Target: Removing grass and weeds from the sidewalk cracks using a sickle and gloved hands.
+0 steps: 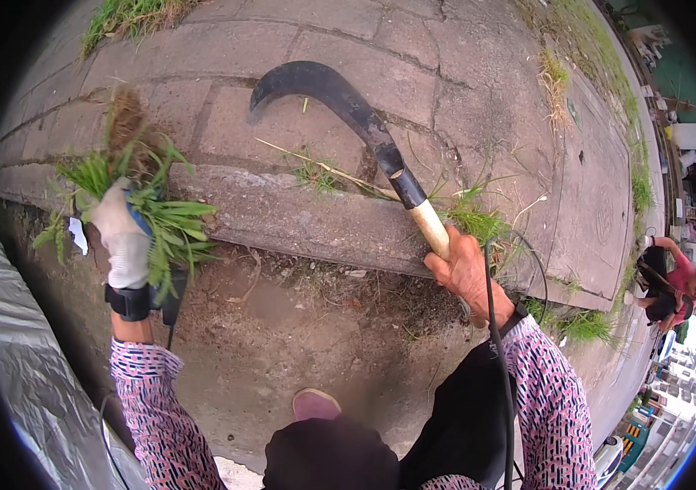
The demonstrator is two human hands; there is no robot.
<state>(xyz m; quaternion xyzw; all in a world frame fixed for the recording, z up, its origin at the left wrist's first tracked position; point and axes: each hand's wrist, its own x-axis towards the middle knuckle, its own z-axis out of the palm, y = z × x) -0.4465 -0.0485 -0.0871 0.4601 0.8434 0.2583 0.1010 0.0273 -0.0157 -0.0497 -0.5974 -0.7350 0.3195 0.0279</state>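
My left hand (119, 228), in a white and blue work glove, grips a bunch of green weeds (180, 228) at the left. Their brown root clump (128, 125) is blurred and points away from me over the paving. In my bare right hand (469, 269) is the pale wooden handle (428, 223) of a hooked sickle. Its dark curved blade (338, 92) extends over the stone slabs, with the tip towards the left. Beneath the handle runs a stone kerb (299, 214), and grass tufts (473, 214) grow close to my right hand.
Silver sheeting (35, 367) covers something at the left. A black cable (498, 343) passes along my right forearm. Soil (317, 282) lies below the kerb, near my shoe (316, 404). Another person (669, 282) crouches far right, and a white car (610, 456) stands beyond.
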